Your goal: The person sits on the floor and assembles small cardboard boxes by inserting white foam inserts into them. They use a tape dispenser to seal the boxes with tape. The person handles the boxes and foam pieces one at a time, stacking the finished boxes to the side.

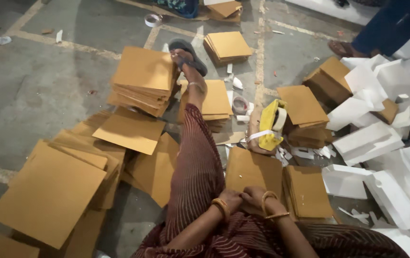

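My left hand (229, 199) and my right hand (254, 196) meet at the near edge of a brown cardboard sheet (252, 169) lying in front of my lap, fingers curled on it. Both wrists wear gold bangles. Just right of the hands lies a thin stack of the same brown sheets (308, 191). My leg in dark red striped cloth (196, 162) stretches forward to a sandalled foot (189, 58).
Stacks of brown cardboard (144, 79) and loose sheets (52, 191) cover the floor to the left and ahead. White folded pieces (381, 143) pile up on the right. A yellow tape dispenser (271, 125) sits ahead, a tape roll (153, 20) farther off. Another person's sandalled foot (341, 48) stands at the top right.
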